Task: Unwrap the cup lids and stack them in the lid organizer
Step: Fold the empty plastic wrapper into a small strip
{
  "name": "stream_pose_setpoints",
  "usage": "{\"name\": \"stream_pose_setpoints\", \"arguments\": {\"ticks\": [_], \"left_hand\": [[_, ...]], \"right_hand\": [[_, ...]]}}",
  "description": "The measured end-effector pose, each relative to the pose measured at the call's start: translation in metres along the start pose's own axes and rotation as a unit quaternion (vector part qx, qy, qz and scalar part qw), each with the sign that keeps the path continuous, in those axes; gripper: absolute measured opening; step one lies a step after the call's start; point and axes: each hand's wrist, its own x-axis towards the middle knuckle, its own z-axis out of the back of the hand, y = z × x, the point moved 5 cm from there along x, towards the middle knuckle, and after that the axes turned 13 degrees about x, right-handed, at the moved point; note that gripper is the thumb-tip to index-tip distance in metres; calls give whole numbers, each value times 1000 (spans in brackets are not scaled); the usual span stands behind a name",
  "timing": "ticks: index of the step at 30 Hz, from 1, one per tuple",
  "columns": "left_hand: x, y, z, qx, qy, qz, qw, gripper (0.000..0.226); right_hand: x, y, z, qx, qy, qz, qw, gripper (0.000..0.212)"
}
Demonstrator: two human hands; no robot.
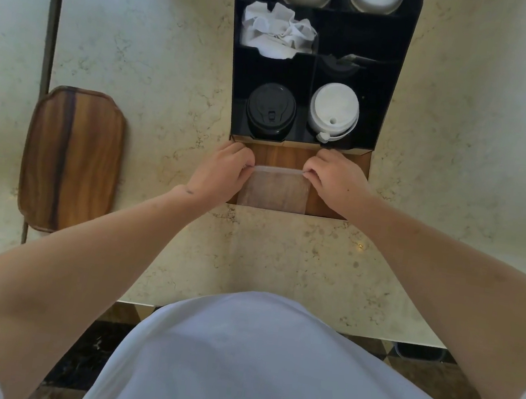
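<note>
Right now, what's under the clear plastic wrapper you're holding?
Through the clear wrapper, pinched by the left hand and right hand, only the wooden tray shows. No lids are visible inside; the tray's near part is covered.

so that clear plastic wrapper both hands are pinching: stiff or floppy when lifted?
Probably floppy: the clear wrapper is see-through thin film, taut only between left hand and right hand. Likely very light, and may slip from a pinch.
</note>
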Motion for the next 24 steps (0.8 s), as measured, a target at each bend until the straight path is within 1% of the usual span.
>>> {"name": "stream_pose_setpoints", "arguments": {"ticks": [2, 5, 10, 17, 21, 24], "left_hand": [[1, -1, 3, 4, -6, -18, 1000, 4], [1, -1, 4, 29, -4, -42, 999, 17], [-1, -2, 5, 75, -14, -109, 991, 9], [-6, -1, 5, 99, -22, -165, 981, 6], [-7, 4, 6, 113, -15, -173, 978, 11], [-13, 6, 9, 109, -20, -166, 980, 16]], "right_hand": [[-2, 3, 0, -8, -7, 4, 1000, 16], [-3, 7, 0, -22, -10, 17, 1000, 16], [-3, 10, -1, -52, 11, 31, 998, 14], [-9, 10, 0, -73, 43, 51, 995, 25], [-16, 9, 1, -88, 56, 44, 994, 33], [-20, 13, 1, -68, 28, 23, 997, 33]]}}
